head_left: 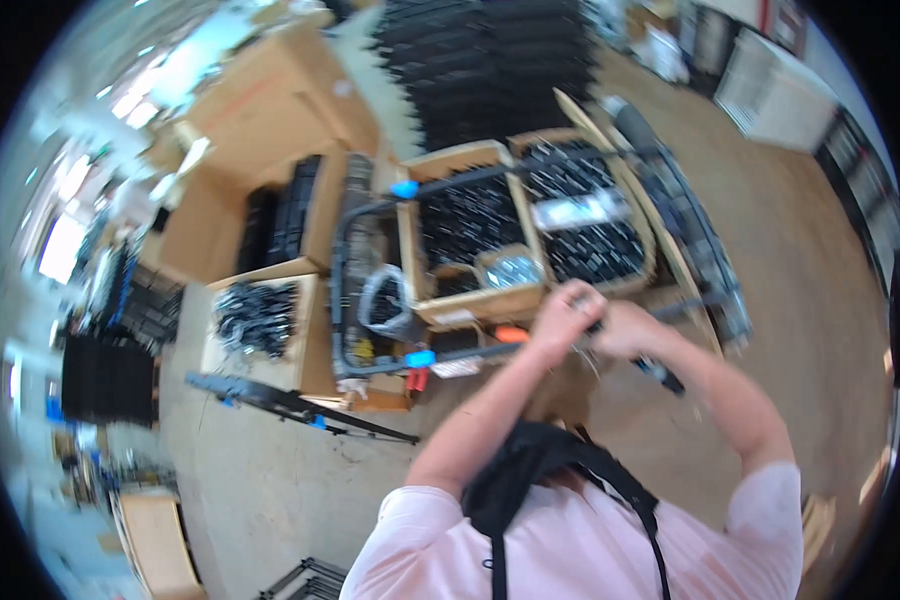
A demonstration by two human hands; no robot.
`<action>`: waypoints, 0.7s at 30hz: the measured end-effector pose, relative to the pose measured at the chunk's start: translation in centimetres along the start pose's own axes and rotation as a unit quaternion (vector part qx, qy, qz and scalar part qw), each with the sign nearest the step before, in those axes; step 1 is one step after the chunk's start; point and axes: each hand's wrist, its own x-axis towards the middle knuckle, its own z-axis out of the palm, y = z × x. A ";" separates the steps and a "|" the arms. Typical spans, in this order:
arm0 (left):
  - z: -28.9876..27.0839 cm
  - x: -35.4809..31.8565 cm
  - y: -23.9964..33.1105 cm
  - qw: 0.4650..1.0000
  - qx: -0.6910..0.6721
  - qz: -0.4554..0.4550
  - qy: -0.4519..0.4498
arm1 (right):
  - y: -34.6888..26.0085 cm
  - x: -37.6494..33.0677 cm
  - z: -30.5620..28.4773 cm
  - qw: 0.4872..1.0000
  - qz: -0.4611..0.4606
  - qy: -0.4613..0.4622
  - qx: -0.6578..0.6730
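My left hand [568, 308] and my right hand [622, 330] meet at the near edge of a metal-framed cart, both with fingers closed. Something small and dark [592, 326] shows between them, too blurred to name. A black, rod-like piece [660, 376] juts out beneath my right wrist; whether that hand grips it I cannot tell. Beside my left wrist lies an orange object [512, 334]. Just beyond the hands stand a cardboard box of small black parts [467, 215] and a second box of black parts [595, 252], with a clear plastic packet [582, 210] on it.
The cart's dark tube frame [490, 350] runs around the boxes. A clear bag [388, 305] hangs at its left side. Farther left are a box of metal parts [258, 318] and a tall open carton [205, 225]. A black bar [300, 402] sticks out toward me. Black stacks [485, 70] rise behind.
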 end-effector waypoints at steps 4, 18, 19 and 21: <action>1.0 -0.2 0.6 0.998 -0.052 -0.023 -0.040 | 1.1 -0.3 1.6 0.996 -0.054 0.055 0.052; 0.6 0.2 2.6 0.997 -0.051 -0.030 -0.058 | 2.8 1.9 1.4 0.998 -0.019 0.050 0.013; 0.6 0.3 2.6 0.997 -0.042 -0.024 -0.057 | 2.6 1.9 1.3 0.998 -0.018 0.053 0.015; 0.4 0.4 2.7 0.997 -0.033 -0.018 -0.060 | 1.9 1.3 0.9 0.999 0.004 0.035 0.003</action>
